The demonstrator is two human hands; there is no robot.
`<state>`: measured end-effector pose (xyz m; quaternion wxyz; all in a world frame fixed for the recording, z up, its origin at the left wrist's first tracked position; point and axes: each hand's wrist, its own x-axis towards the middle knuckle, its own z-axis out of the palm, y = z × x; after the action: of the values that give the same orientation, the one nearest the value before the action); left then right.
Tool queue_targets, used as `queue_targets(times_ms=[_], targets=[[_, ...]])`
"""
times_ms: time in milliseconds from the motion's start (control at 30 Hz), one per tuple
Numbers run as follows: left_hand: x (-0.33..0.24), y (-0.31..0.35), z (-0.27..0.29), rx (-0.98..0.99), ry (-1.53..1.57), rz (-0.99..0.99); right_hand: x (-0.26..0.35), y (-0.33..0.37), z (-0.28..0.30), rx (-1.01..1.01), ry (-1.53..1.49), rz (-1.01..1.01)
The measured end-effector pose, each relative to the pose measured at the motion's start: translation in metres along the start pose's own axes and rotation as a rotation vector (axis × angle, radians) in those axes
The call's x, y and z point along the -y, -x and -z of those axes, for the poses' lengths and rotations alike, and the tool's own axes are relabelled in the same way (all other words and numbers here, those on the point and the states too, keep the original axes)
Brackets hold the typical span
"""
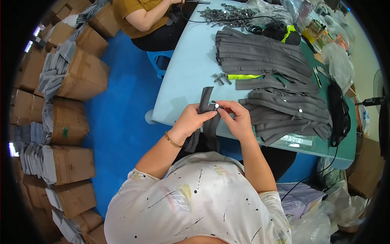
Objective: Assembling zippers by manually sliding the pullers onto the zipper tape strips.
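My left hand (189, 120) is closed on a dark grey zipper tape (205, 98), which stands up past my fingers and hangs down below them over the table's front edge. Opposite it, my right hand (239, 119) pinches at the same tape, thumb and forefinger meeting beside a small round white piece (217, 105). Whether that piece is fixed to the tape, I cannot tell. Just beyond my hands lie a few small grey zipper sliders (221, 78) next to a bright yellow strip (243, 77). To the right is a pile of grey zipper tapes (284, 107).
Another stack of grey tapes (260, 51) and a heap of grey sliders (227, 15) lie farther back on the pale table (183, 73). A co-worker (142, 16) sits at the far left side. Cardboard boxes (83, 73) line the left; a black pouch (339, 112) lies right.
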<state>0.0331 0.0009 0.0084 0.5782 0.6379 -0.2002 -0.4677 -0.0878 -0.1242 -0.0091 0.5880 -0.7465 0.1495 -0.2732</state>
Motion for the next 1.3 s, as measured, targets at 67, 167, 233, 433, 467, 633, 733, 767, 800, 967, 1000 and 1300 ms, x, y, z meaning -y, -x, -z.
queue_targets(times_ms=[67, 167, 233, 433, 467, 633, 733, 767, 800, 967, 1000, 1300], targets=[[-0.001, 0.000, 0.003, 0.020, 0.006, 0.020, 0.003, 0.001, -0.001, -0.033, 0.078, 0.019], [-0.006, 0.001, 0.001, 0.045, 0.018, 0.028, 0.001, 0.000, 0.000, -0.032, 0.100, 0.061], [-0.009, 0.003, 0.000, 0.040, 0.035, 0.020, 0.003, -0.001, -0.001, -0.022, 0.098, 0.053], [-0.003, 0.002, 0.006, 0.068, 0.025, 0.022, 0.000, 0.000, -0.002, -0.009, 0.145, 0.086], [-0.003, 0.003, 0.006, 0.066, 0.008, 0.016, 0.002, 0.000, -0.002, -0.009, 0.166, 0.094], [0.003, 0.004, 0.004, 0.063, -0.060, -0.046, 0.005, 0.000, -0.002, 0.006, 0.150, 0.060], [0.009, 0.002, 0.001, 0.039, -0.052, -0.141, 0.001, -0.002, -0.002, 0.006, 0.068, 0.004], [0.010, 0.001, 0.000, 0.037, -0.069, -0.159, -0.001, -0.003, -0.002, 0.005, 0.036, -0.007], [0.012, 0.001, 0.000, 0.033, -0.086, -0.174, -0.002, -0.002, -0.002, -0.001, 0.036, -0.010], [0.015, 0.003, 0.001, -0.005, -0.136, -0.156, 0.001, -0.001, 0.000, 0.070, 0.131, 0.039], [0.016, 0.002, 0.001, -0.009, -0.136, -0.173, 0.001, -0.001, 0.001, 0.060, 0.131, 0.043], [0.015, 0.005, -0.008, -0.130, -0.382, -0.473, -0.003, 0.010, 0.004, 0.016, -0.051, -0.052]])
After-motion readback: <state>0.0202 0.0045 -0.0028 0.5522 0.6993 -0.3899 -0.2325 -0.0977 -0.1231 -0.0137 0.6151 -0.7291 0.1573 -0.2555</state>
